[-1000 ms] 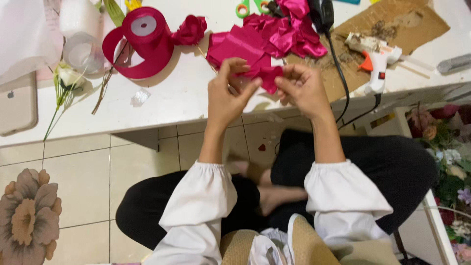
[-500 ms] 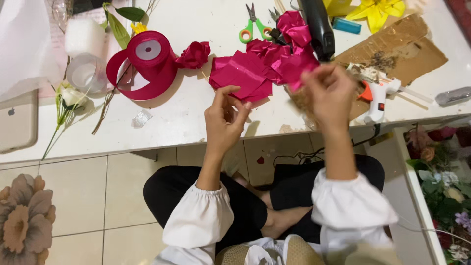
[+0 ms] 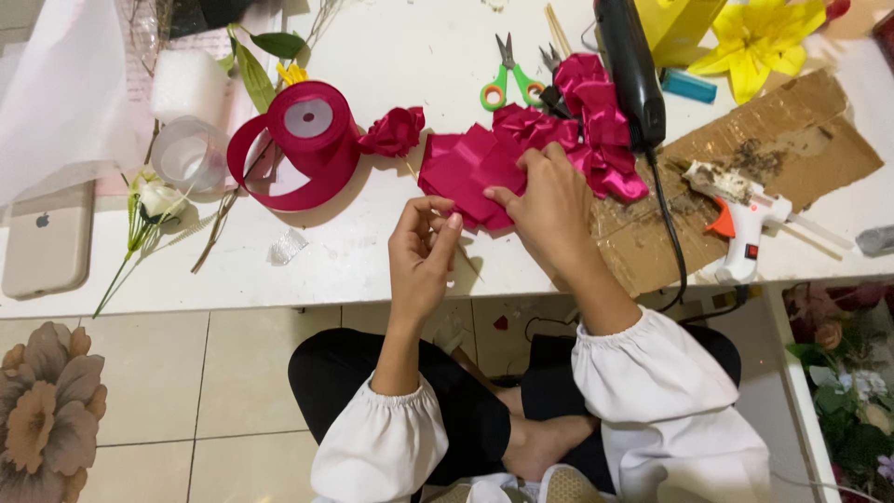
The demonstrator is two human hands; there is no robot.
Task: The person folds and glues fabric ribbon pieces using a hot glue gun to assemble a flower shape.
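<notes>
Now we see right hand (image 3: 554, 210) flat on cut magenta ribbon squares (image 3: 466, 172), fingers spread; left hand (image 3: 421, 251) pinched narrow, contents unclear, beside ribbon spool (image 3: 303, 140).

White table (image 3: 391, 251) over tiled floor (image 3: 158, 391). On it: magenta ribbon spool (image 3: 303, 140) with loose tail, ribbon rose (image 3: 393, 130) just beside it, flat ribbon squares (image 3: 461, 168), folded ribbon pile (image 3: 587, 121), green scissors (image 3: 507, 79), black tool (image 3: 631, 70) with cord, cardboard (image 3: 773, 158) carrying a white glue gun (image 3: 745, 219), blue lighter (image 3: 689, 86), yellow flower (image 3: 759, 42), phone (image 3: 47, 242), plastic cup (image 3: 189, 154), foam roll (image 3: 189, 86), white flower stem (image 3: 149, 214).
</notes>
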